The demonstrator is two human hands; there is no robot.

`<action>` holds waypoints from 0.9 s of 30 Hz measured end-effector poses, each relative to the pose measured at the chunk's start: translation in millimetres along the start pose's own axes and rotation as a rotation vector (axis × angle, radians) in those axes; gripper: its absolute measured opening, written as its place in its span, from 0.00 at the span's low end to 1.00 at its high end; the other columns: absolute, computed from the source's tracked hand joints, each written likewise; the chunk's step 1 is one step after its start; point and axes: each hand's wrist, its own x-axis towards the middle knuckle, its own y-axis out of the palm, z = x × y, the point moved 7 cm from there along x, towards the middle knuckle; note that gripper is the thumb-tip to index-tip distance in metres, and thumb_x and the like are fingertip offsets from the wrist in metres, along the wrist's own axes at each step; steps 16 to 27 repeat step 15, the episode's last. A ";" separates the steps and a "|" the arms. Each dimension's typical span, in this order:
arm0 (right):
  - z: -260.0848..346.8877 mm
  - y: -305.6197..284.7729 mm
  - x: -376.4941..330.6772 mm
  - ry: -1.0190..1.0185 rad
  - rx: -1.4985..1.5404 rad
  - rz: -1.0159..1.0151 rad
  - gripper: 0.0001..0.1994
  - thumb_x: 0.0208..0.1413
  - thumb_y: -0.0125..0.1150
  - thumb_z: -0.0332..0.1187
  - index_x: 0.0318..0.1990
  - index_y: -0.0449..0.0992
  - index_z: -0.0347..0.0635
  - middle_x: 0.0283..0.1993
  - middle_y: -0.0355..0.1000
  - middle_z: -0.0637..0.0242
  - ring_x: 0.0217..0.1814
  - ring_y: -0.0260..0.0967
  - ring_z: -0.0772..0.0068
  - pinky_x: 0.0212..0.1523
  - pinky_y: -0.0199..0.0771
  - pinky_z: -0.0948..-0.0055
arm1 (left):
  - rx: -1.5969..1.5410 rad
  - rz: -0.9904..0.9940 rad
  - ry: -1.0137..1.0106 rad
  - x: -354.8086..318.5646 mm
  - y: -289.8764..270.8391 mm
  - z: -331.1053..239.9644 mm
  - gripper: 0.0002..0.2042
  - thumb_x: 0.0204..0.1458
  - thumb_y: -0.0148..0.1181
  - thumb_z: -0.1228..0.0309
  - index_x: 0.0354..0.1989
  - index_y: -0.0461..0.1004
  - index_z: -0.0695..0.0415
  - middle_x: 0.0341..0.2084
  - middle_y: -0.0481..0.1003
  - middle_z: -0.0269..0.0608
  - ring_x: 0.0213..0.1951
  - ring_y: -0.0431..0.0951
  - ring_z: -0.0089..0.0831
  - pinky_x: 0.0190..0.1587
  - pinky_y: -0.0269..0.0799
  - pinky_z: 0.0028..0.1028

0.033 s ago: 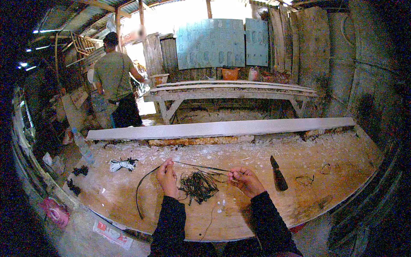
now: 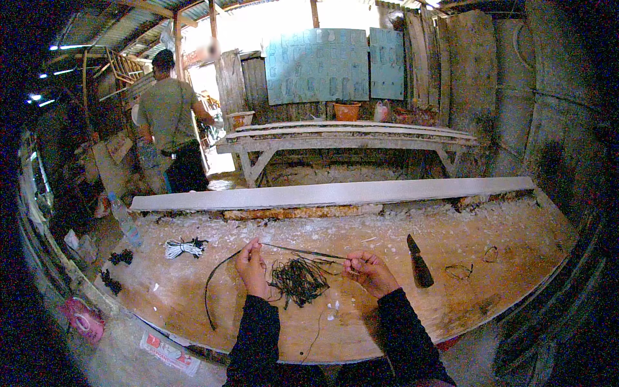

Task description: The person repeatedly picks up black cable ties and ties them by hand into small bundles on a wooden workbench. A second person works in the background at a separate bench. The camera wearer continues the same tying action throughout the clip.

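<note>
Grip: left hand (image 2: 251, 271) pinched shut on one end of a thin dark wire strand (image 2: 303, 251); right hand (image 2: 371, 272) pinched shut on the other end; strand drawn taut between them, just above the counter (image 2: 503, 271); a long tail curves from the left hand down toward the near edge.

Directly between the hands, on the counter: loose tangle of dark wire (image 2: 298, 280); a few pale chips lie just beside it.

Progress, judged from layout: one strand is separated and stretched; the bulk of the tangle looks unsorted; a small pale wound bundle (image 2: 182, 247) lies well to the left, possibly finished pieces, though I cannot tell for certain; most of the work appears left.

Right of the right hand: dark-handled knife (image 2: 419, 261), untouched; further right, a small wire loop (image 2: 459, 271).

Far edge of counter: long pale plank (image 2: 335, 193); beyond it a wooden trestle bench (image 2: 348, 138) with an orange pot (image 2: 347, 111); at far left a person (image 2: 169, 122) stands facing away.
</note>
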 end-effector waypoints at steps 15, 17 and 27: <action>-36.8 -0.9 2.9 0.213 -0.768 0.324 0.09 0.41 0.60 0.31 0.32 0.74 0.39 0.27 0.71 0.70 0.30 0.67 0.79 0.36 0.66 0.79 | -0.080 -0.040 0.003 11.9 -8.4 5.6 0.11 0.50 0.49 0.67 0.39 0.70 0.58 0.19 0.63 0.25 0.18 0.57 0.13 0.17 0.54 0.14; -36.8 -0.9 2.9 0.213 -0.768 0.324 0.09 0.41 0.60 0.31 0.32 0.74 0.39 0.27 0.71 0.70 0.30 0.67 0.79 0.36 0.66 0.79 | -0.080 -0.040 0.003 11.9 -8.4 5.6 0.11 0.50 0.49 0.67 0.39 0.70 0.58 0.19 0.63 0.25 0.18 0.57 0.13 0.17 0.54 0.14; -36.8 -0.9 2.9 0.213 -0.768 0.324 0.09 0.41 0.60 0.31 0.32 0.74 0.39 0.27 0.71 0.70 0.30 0.67 0.79 0.36 0.66 0.79 | -0.080 -0.040 0.003 11.9 -8.4 5.6 0.11 0.50 0.49 0.67 0.39 0.70 0.58 0.19 0.63 0.25 0.18 0.57 0.13 0.17 0.54 0.14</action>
